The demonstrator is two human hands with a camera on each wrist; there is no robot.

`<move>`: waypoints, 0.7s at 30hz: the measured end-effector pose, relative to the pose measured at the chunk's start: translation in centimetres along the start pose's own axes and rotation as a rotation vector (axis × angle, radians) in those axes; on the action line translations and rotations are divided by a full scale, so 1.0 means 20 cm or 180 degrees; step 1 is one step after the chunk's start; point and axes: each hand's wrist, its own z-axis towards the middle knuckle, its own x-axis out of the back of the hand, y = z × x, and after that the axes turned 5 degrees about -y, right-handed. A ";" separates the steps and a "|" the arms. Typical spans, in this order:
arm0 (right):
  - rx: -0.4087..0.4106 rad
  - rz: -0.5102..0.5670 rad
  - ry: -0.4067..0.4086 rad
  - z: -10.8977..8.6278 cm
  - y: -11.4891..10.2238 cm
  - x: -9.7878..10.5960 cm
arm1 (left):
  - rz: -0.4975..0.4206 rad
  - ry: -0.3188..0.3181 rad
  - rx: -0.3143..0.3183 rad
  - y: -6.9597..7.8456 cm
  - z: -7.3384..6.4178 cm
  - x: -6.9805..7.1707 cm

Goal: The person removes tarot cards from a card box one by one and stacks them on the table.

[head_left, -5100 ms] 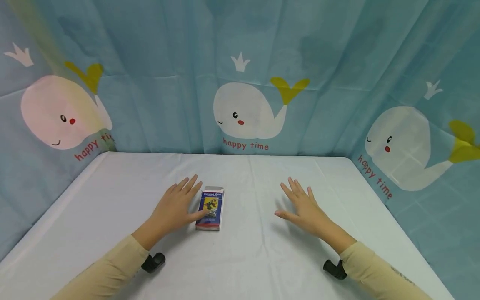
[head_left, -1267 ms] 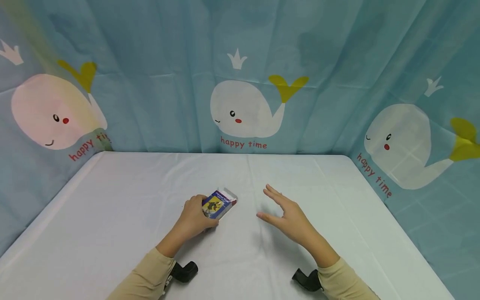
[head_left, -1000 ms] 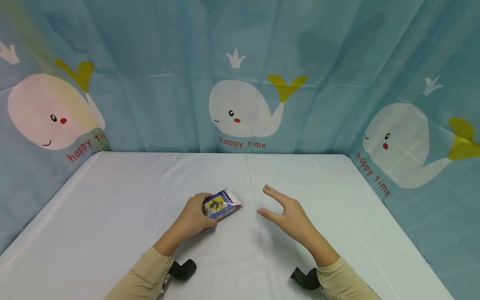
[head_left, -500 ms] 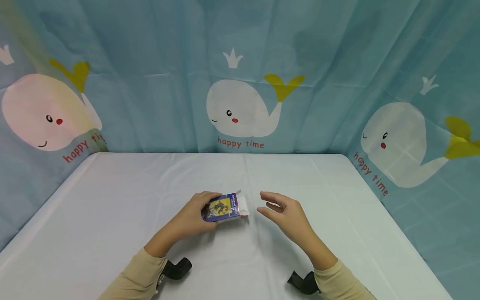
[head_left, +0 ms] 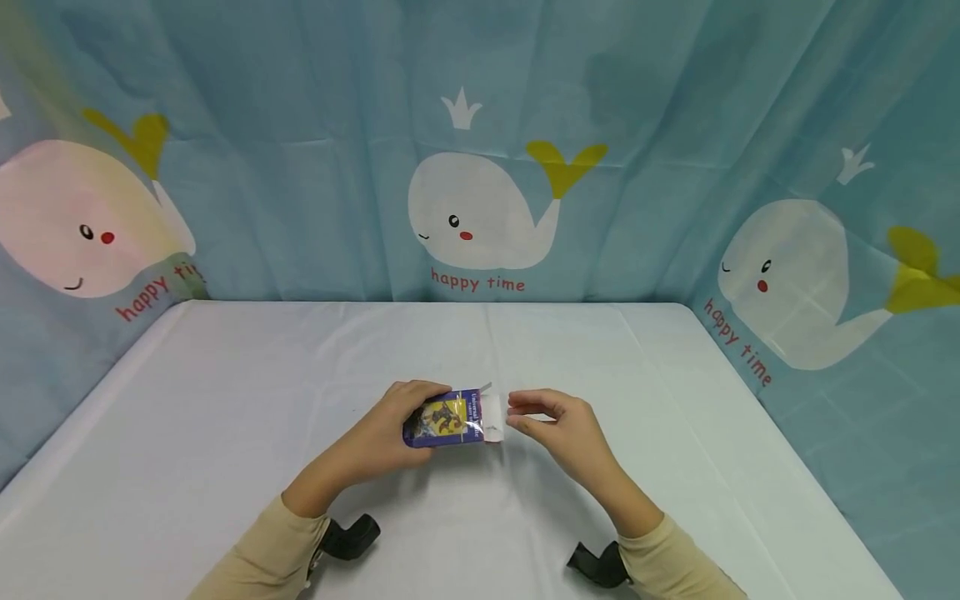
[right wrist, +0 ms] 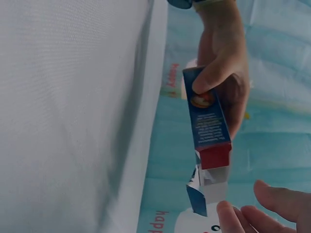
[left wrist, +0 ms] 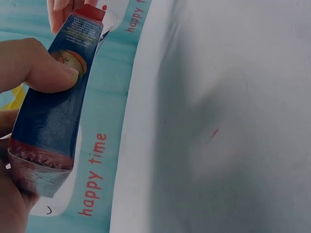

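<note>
A blue tarot card box [head_left: 444, 419] with a yellow picture is held over the table, its end facing right. My left hand [head_left: 378, 433] grips it, thumb along the narrow side, as the left wrist view shows on the box [left wrist: 46, 119]. At the box's end, a white flap [head_left: 492, 417] stands out, and in the right wrist view a red side flap [right wrist: 215, 156] and a bent blue-and-white flap [right wrist: 197, 198] hang loose. My right hand [head_left: 566, 429] is bent close to the white flap, fingertips [right wrist: 224, 211] right at its edge, thumb apart from the fingers.
A white cloth covers the table [head_left: 300, 350]. Behind it and at both sides hangs a blue curtain [head_left: 315, 208] printed with whales. Black wrist-worn devices [head_left: 352, 537] jut from both sleeves over the table.
The box has been lifted and turned by my left hand from lying upright to pointing right. My right hand has come in from the right to the flap, its spread fingers bending together.
</note>
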 end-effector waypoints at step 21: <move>-0.0384 0.0297 -0.0126 0.01 0.03 -0.05 | -0.0001 0.0009 -0.0334 0.08 -0.02 -0.01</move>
